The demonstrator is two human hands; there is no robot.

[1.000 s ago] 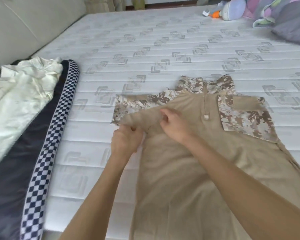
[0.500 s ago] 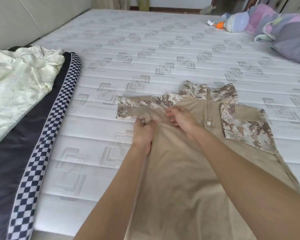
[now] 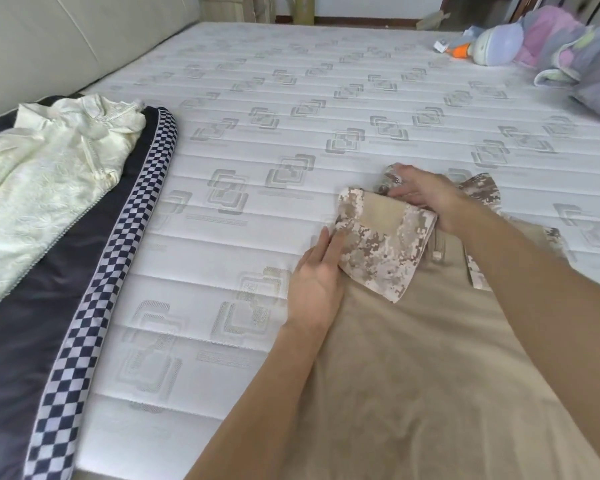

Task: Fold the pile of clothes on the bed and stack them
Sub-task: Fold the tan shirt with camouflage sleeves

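I see the tan shirt [image 3: 413, 358] lying flat on the bed [image 3: 291, 109], its camo sleeve [image 3: 378, 244] folded in across the chest. My left hand [image 3: 317, 275] lies flat, fingers straight, pressing the sleeve's near edge. My right hand [image 3: 426, 197] has its fingers curled on the fabric by the collar, holding the fold. Well to the left lie a cream top [image 3: 45, 188] and a dark checkered garment [image 3: 94, 282].

A home bedroom: bare quilted mattress [image 3: 326, 98], padded headboard [image 3: 66, 39], plush toy [image 3: 499, 46], crumpled blanket [image 3: 561, 46].
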